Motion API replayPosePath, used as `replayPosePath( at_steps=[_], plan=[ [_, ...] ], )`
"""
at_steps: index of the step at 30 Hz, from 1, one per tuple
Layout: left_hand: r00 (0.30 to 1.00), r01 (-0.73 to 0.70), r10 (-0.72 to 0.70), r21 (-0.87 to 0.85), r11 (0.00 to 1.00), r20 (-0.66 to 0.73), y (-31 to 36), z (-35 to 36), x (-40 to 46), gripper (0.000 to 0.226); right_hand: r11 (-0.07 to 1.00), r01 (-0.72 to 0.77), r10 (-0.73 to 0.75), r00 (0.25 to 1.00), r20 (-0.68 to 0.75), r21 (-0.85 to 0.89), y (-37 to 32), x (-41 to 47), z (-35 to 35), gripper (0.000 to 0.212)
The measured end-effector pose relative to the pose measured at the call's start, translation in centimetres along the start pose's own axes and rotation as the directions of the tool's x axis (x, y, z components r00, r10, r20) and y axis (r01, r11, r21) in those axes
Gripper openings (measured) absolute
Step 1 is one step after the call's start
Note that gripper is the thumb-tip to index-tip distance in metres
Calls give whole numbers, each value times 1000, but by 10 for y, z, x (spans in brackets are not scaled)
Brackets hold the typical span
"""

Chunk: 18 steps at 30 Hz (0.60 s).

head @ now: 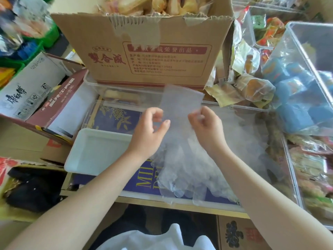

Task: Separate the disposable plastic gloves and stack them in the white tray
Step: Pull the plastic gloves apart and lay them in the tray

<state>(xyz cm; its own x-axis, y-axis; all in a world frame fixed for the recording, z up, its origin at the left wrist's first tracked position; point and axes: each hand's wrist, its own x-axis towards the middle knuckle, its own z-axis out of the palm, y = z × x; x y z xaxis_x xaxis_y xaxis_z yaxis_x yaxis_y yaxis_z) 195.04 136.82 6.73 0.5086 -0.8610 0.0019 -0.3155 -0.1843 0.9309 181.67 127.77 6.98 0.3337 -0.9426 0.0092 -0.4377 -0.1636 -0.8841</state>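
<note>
**Gloves held up over the clear bin**

Nearest us, our left hand (150,131) and right hand (205,127) each pinch the plastic gloves (182,159), cuffs raised and fingers trailing toward the clear bin's (293,179) near edge. The white tray (97,152) sits at its left edge. Beyond, a cardboard box (144,51) walls off the far side.

Head-worn camera looks steeply down, close over hands (180,131).

Light: bright, soft, even daylight; shadows faint.
Blur: top-left green baskets (36,42) smeared.
Edges: wide-angle bending; clear bin (306,51) hazy.
</note>
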Motion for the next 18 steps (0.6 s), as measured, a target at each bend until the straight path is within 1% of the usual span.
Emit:
replayPosePath(
  at_steps=[1, 2, 3, 4, 5, 6, 7, 9, 10, 11, 13, 14, 15, 16, 17, 18],
  plan=[
    [989, 96, -77, -155, 983, 124, 9, 3, -3, 30, 991, 131, -130, 991, 18, -42, -4, -5, 4, 26],
    [965, 185, -119, -285, 941, 234, 14, 5, -4, 29, 967, 244, -241, 969, 53, -69, -7, -9, 8, 23],
    [946, 232, -127, -352, 907, 298, 17, 5, -5, 29, 946, 312, -303, 948, 100, -92, -9, -13, 13, 17],
    [940, 234, -117, -358, 904, 321, 17, 4, -4, 34, 936, 334, -318, 937, 144, -112, -10, -16, 16, 8],
    [942, 218, -106, -339, 915, 320, 17, 3, -4, 43, 931, 340, -317, 933, 171, -131, -11, -19, 18, 2],
    [950, 188, -97, -295, 937, 297, 17, 1, -4, 52, 929, 337, -310, 934, 177, -155, -13, -21, 20, 7],
    [959, 161, -95, -235, 959, 268, 18, 0, -6, 55, 927, 335, -304, 934, 187, -168, -14, -24, 21, 10],
    [972, 137, -109, -124, 983, 210, 18, -2, -6, 48, 924, 344, -306, 926, 220, -166, -17, -29, 23, 18],
    [976, 140, -119, -104, 985, 185, 18, -3, -7, 44, 921, 356, -310, 916, 257, -160, -18, -31, 23, 21],
    [979, 146, -128, -112, 983, 157, 17, -5, -6, 38, 917, 376, -324, 896, 305, -131, -18, -32, 22, 22],
    [987, 144, -132, -154, 977, 90, 12, -12, -3, 19, 914, 403, -349, 845, 405, -53, -17, -35, 19, 29],
    [986, 154, -140, -181, 971, 85, 10, -18, -1, 23, 915, 403, -357, 839, 410, -27, -17, -35, 17, 34],
    [980, 184, -161, -224, 957, 113, 7, -24, 2, 28, 918, 396, -364, 855, 369, -13, -15, -34, 13, 36],
    [970, 221, -182, -269, 938, 162, 5, -29, 3, 29, 927, 375, -356, 891, 281, -17, -13, -30, 11, 34],
    [957, 257, -200, -294, 921, 211, 2, -34, 4, 29, 946, 322, -312, 935, 171, -35, -11, -25, 8, 31],
    [946, 281, -209, -304, 910, 247, 1, -39, 4, 29, 974, 219, -215, 974, 71, -50, -7, -19, 6, 31]
  ],
)
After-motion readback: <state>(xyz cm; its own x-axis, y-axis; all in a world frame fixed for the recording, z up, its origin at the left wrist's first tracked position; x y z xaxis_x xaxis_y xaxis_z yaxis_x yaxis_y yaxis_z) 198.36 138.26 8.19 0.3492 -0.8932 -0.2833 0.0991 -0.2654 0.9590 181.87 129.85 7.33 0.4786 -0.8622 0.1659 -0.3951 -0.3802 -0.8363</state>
